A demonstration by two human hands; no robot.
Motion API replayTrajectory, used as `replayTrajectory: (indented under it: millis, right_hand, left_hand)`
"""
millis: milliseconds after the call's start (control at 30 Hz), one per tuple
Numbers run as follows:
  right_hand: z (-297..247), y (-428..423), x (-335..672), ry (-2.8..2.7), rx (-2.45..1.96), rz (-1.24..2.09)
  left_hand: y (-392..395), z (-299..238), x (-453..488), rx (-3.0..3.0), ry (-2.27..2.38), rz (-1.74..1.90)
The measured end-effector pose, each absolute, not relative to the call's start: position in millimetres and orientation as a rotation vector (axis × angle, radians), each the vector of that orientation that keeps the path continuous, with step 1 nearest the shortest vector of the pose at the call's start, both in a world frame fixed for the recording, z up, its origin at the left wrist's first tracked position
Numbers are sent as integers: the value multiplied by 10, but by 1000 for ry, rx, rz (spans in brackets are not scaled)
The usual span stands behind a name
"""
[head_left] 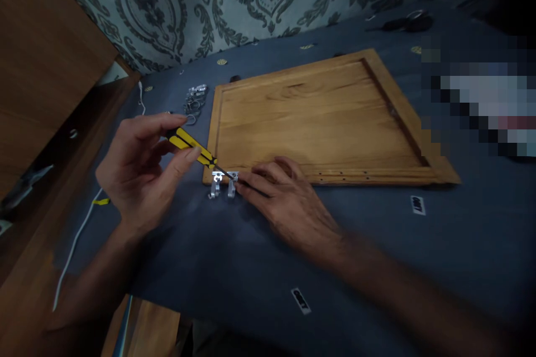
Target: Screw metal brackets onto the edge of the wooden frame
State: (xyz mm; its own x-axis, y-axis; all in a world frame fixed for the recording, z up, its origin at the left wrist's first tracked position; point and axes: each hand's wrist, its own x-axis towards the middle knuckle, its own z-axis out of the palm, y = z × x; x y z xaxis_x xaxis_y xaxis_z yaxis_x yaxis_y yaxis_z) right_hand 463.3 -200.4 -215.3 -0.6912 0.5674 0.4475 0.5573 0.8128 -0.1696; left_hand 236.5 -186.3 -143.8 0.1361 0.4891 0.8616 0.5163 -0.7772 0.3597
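Note:
My left hand [146, 164] grips a yellow and black screwdriver [192, 146] by its handle, fingers and thumb on either side. Its shaft slopes down to the right, the tip meeting a metal cabinet hinge [231, 187] at the near edge of a framed wooden door panel [293, 117]. A second hinge [216, 181] sits just left of it, close to the panel's corner. My right hand [293, 206] rests over the panel's near edge, its fingertips drawn together beside the screwdriver tip. What they pinch, if anything, is hidden.
More metal hinges [195, 101] lie in a pile left of the panel. A dark tool [406, 22] is at the back right. Below runs dark blue patterned fabric [368, 256]. A white cord [79, 245] trails along the left, near a wooden cabinet [50, 28].

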Motion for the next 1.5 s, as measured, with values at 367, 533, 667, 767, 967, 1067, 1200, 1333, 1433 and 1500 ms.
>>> replayTrajectory:
  millis: [367, 533, 667, 767, 967, 1067, 1200, 1333, 1433, 1500]
  right_hand:
    - [-2150, -1999, 4637, -2504, -826, 32]
    - [-2158, -2005, 4634, -2510, -839, 22]
    - [-2158, -2006, 4641, -2507, -830, 30]
    - [-2144, -2006, 4644, -2511, -834, 36]
    - [-2136, -2006, 4641, -2519, -839, 27]
    - [-2161, -2001, 4636, -2512, -831, 26]
    - [-2184, -1994, 4634, -2506, -819, 16]
    - [-2181, -1992, 4634, -2510, -823, -2]
    - [-2181, -1997, 4627, -2498, -823, 7]
    - [-2188, -2002, 4620, -2486, -824, 16]
  left_hand:
    - [-1869, -1441, 2395, -2382, -1045, -1785]
    - [-1869, -1379, 2366, -2498, -1080, -1717]
    - [-1863, -1380, 2343, -2560, -1038, -1730]
    - [-1877, -1415, 2369, -2514, -1044, -1740]
    - [-1883, -1388, 2368, -2452, -995, -1738]
    - [-1870, -1349, 2321, -2556, -996, -1714]
    - [-1877, -1359, 2325, -2580, -1049, -1744]
    - [-1880, -1403, 2388, -2525, -992, -1779]
    - [-1870, -1398, 2405, -2504, -946, -1754]
    - [-1870, -1376, 2390, -2511, -934, -1761]
